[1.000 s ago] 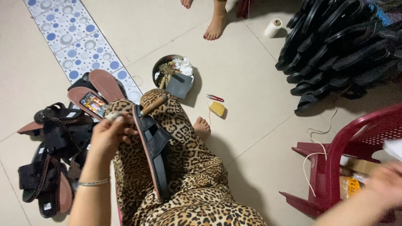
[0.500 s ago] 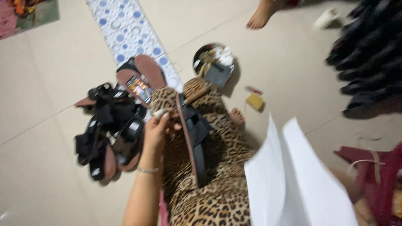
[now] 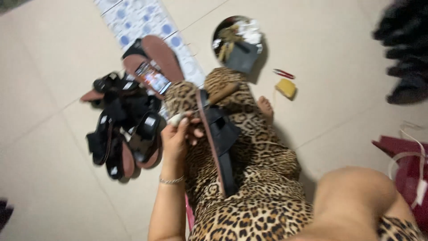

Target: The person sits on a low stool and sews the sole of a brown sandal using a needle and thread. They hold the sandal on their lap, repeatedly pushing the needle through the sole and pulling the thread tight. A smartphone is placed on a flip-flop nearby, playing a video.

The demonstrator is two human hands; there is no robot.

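Left hand: the left hand (image 3: 177,134), a thin bracelet (image 3: 171,180) at its wrist, rests on the lap in leopard-print cloth (image 3: 254,178), fingers curled and pinching a small pale object (image 3: 175,118) too blurred to identify.
Right hand: out of the frame; only a bare forearm or elbow (image 3: 352,201) fills the lower right, so its state cannot be told.
Sandal in hand's reach: 1 black-strapped sandal (image 3: 218,138) lies lengthwise on the lap, its sole edge touching the left fingers on their right side.
Wooden handle: a short wooden-handled tool (image 3: 223,92) sits on the knee just beyond the sandal's far end.
Left of the hand: a heap of black and brown sandals (image 3: 122,129) lies on the tiled floor (image 3: 49,89), near the wrist.
Beyond the hand: 2 brown soles (image 3: 156,58) on a blue-dotted mat (image 3: 133,18), a round tray of small supplies (image 3: 238,42).
Far right of the hand: a red-handled cutter (image 3: 283,73), a yellow block (image 3: 286,88), a red plastic basket (image 3: 408,165).
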